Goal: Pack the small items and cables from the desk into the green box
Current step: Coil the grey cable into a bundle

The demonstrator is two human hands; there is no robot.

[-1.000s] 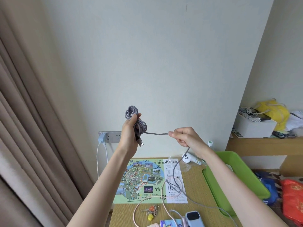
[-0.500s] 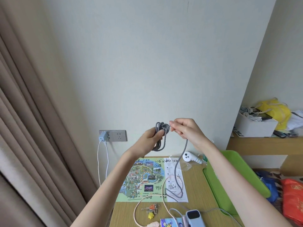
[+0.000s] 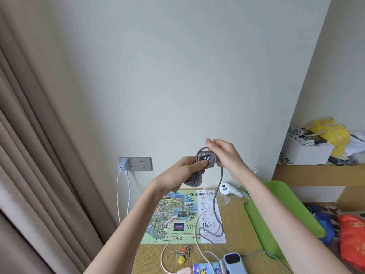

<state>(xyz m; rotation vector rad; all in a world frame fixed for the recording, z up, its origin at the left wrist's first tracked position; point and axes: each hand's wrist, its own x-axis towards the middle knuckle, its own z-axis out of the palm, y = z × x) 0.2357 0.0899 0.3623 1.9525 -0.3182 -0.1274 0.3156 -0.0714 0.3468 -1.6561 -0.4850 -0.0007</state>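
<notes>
Left hand (image 3: 183, 169): fingers curled round the coiled cable (image 3: 205, 159), raised well above the desk (image 3: 233, 224), likely so the loops stay bunched while more is wound on.
Right hand (image 3: 225, 155): against the coil at its 2 o'clock; the fingers look fairly straight but blurred, so I cannot tell whether it pinches the strand.
Cable look: grey, braided, several tight loops; a loose tail drops toward 6 o'clock and curls on the map (image 3: 173, 214).
Cable place: in the air between both hands, not yet in the green box (image 3: 280, 210).
Box: at 4 o'clock from the coil, by the desk's right edge, near enough to drop the bundle in.
</notes>
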